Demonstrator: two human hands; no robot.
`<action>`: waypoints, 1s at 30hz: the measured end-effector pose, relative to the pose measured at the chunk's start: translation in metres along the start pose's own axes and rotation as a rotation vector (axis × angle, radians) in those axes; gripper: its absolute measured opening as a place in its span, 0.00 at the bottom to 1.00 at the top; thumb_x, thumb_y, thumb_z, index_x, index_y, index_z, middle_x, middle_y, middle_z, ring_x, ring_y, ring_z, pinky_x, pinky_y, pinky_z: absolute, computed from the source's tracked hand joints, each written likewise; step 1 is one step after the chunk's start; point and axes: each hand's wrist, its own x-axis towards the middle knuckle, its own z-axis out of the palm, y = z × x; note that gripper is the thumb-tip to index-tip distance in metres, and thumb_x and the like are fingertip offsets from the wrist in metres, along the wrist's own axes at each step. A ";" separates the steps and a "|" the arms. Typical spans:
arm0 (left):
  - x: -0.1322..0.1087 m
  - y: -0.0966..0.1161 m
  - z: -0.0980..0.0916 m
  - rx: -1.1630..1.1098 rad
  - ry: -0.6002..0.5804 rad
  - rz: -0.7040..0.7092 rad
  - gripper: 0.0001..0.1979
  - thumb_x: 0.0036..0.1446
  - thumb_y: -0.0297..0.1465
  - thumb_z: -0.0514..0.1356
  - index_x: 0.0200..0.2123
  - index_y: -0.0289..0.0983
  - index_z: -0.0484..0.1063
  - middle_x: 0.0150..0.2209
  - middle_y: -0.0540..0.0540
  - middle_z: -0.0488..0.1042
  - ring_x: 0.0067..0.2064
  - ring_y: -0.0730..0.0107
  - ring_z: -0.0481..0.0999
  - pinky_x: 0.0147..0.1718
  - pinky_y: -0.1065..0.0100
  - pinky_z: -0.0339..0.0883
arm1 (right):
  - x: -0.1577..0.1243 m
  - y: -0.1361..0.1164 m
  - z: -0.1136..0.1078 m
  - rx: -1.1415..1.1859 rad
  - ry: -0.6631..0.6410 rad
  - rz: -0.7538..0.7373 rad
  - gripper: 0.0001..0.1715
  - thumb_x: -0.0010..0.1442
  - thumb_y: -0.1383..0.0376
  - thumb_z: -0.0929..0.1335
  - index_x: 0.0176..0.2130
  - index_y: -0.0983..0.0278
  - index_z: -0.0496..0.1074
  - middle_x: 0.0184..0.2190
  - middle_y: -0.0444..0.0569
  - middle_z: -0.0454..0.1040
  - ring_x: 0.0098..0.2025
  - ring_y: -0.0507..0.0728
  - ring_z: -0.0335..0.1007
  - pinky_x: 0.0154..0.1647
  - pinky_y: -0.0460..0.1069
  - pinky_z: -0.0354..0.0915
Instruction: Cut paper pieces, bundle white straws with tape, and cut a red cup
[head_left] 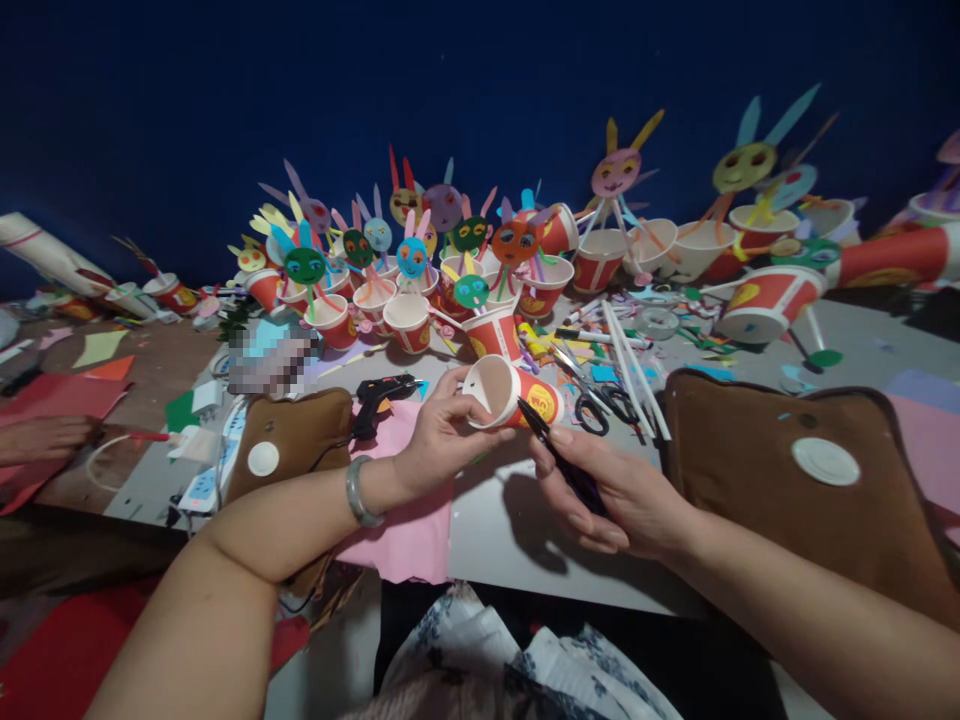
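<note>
In my left hand [442, 440] is a red and white paper cup [541, 392], tipped on its side with its mouth toward the left. A small dark spot shows on its pale inside wall near the rim. My right hand [600, 490] is closed around a slim black pointed tool [566, 468]; its exact kind is hard to make out. The tool's tip lies at the cup's red side, just behind the rim. Below the hands, pink paper [405, 540] covers part of the grey tabletop [487, 555].
Behind stand several paper-cup figures with coloured faces and ears, such as a blue-faced one [412, 258]. Scissors [592, 400], white sticks [634, 365] and a glue gun [382, 400] lie nearby. Brown cushions [750, 440] flank the work area. Another person's hand [49, 440] rests at far left.
</note>
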 end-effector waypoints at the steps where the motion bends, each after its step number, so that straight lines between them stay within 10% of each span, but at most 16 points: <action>1: 0.000 0.000 0.000 -0.001 0.000 -0.002 0.17 0.50 0.38 0.70 0.21 0.36 0.68 0.51 0.44 0.66 0.53 0.60 0.68 0.53 0.55 0.65 | 0.000 0.000 0.000 -0.006 0.000 -0.002 0.21 0.66 0.48 0.61 0.33 0.62 0.64 0.12 0.36 0.64 0.08 0.44 0.41 0.09 0.41 0.49; 30: 0.009 0.003 -0.009 -0.085 -0.095 -0.035 0.20 0.54 0.46 0.65 0.24 0.36 0.69 0.51 0.42 0.71 0.53 0.59 0.70 0.55 0.56 0.64 | 0.002 -0.009 -0.008 -0.099 0.077 -0.023 0.22 0.67 0.50 0.59 0.30 0.62 0.64 0.07 0.33 0.55 0.07 0.45 0.36 0.09 0.41 0.50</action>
